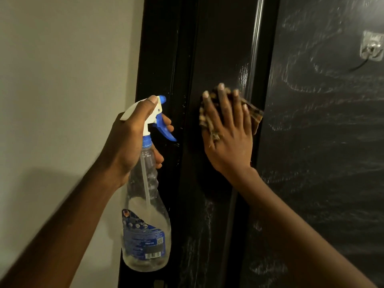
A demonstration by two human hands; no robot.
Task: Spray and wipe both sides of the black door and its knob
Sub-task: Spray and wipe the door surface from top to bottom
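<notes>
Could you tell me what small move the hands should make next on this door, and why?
Probably slide the right hand and its cloth down the black door: streaks and droplets show lower down, while the left hand holds the spray bottle.

The right hand [227, 140] presses a checked cloth [254, 118] flat against the black door [322, 163]; the left hand [133, 138] holds a spray bottle [145, 231] beside the frame [160, 59].

Home doorway: black door [324, 142], painted wall [62, 80]

Pale wall [62, 80] at left, clear adhesive hook [372, 46] upper right
</notes>
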